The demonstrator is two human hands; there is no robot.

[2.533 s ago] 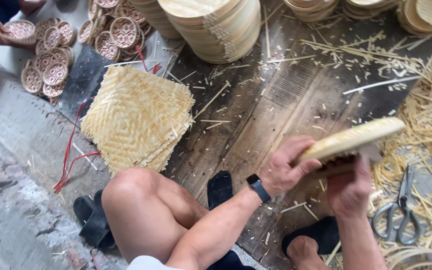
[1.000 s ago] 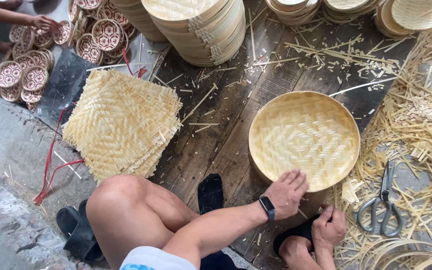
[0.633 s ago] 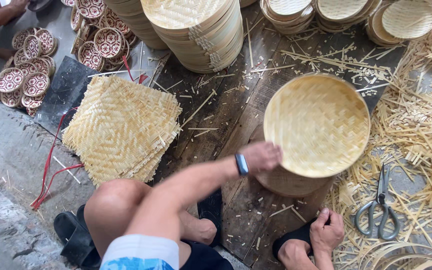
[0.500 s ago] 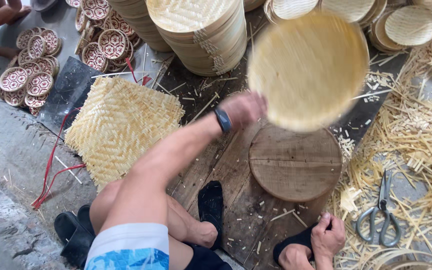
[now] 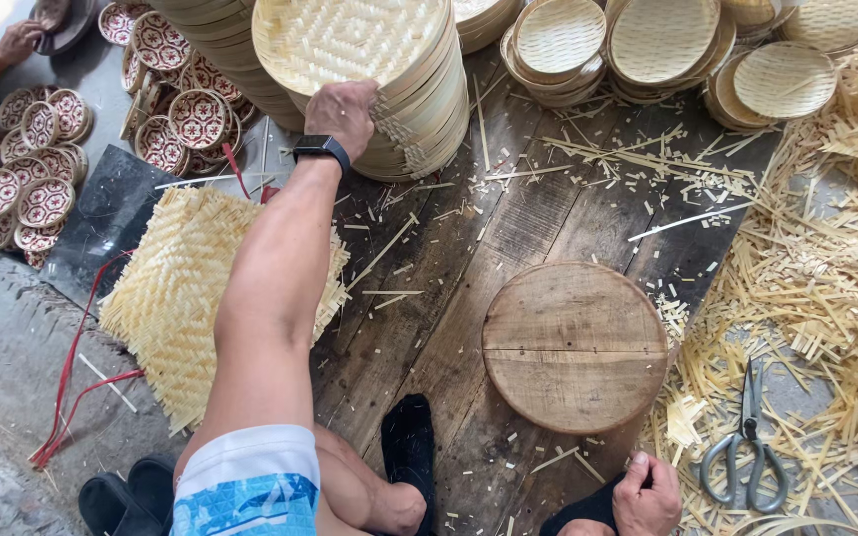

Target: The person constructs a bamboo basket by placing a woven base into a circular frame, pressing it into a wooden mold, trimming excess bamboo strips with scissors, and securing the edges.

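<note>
Two bare hands belong to a person seated on dark wooden planks. Stretched forward, the left hand (image 5: 343, 114) lies palm down on the near rim of the top woven bamboo tray (image 5: 350, 40), fingers curled over its edge; that tray crowns a tall stack of trays (image 5: 419, 109). Resting by a dark sock, the right hand (image 5: 647, 496) is loosely curled and holds nothing. Between them sits a round wooden block (image 5: 575, 344); scissors (image 5: 747, 447) lie among bamboo strips (image 5: 826, 288).
</note>
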